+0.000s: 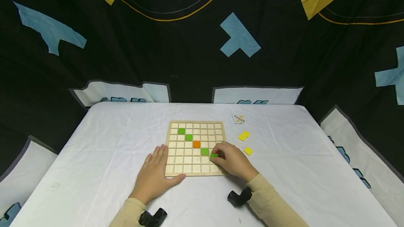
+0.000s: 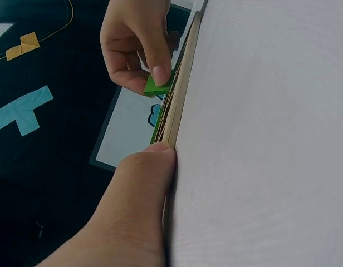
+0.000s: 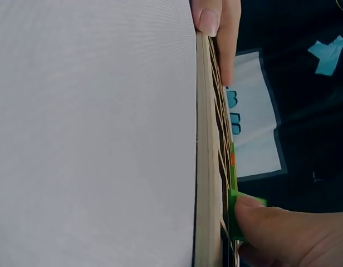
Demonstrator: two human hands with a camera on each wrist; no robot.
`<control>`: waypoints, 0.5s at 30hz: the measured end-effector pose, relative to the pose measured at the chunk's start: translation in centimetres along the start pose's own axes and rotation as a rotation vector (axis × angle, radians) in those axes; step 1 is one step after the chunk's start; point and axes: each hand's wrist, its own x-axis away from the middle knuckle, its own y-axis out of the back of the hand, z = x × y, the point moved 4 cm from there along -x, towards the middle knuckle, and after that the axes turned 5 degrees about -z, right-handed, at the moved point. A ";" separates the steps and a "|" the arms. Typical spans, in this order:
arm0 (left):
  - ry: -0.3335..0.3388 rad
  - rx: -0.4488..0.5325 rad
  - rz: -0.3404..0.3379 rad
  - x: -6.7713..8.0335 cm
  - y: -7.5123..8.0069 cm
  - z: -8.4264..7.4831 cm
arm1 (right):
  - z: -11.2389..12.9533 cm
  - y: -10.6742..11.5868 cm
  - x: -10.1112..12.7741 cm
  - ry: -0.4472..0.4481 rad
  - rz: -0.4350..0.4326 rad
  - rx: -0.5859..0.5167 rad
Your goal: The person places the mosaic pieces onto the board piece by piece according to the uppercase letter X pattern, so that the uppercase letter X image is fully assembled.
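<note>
The work in hand looks like laying coloured square tiles on a gridded wooden board (image 1: 187, 159), which sits on the cloth-covered counter (image 1: 94, 164) at the lower centre of the head view. It seems well under way: a diagonal running from the board's upper left towards its lower right has two green tiles (image 1: 185, 134), then an orange tile (image 1: 196, 144), then a third green tile (image 1: 204, 151). The right hand (image 1: 233, 158) pinches another green tile (image 1: 214, 157) between thumb and fingers at the next spot down that line; it is tilted in the left wrist view, so not yet seated. The left hand (image 1: 154, 174) lies spread, its fingers along the board's left edge and thumb at the lower one. Yellow tiles (image 1: 248, 151) right of the board are probably left to place. The patterned card (image 1: 240, 118) above them is too small to read.
</note>
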 end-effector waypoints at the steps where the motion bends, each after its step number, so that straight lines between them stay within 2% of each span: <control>1: 0.000 -0.002 0.001 0.0 0.0 0.0 | 0.0 0.0 0.0 0.004 -0.003 0.015; 15: -0.001 0.000 -0.004 0.0 0.0 0.1 | 0.1 0.1 0.6 0.029 0.040 0.071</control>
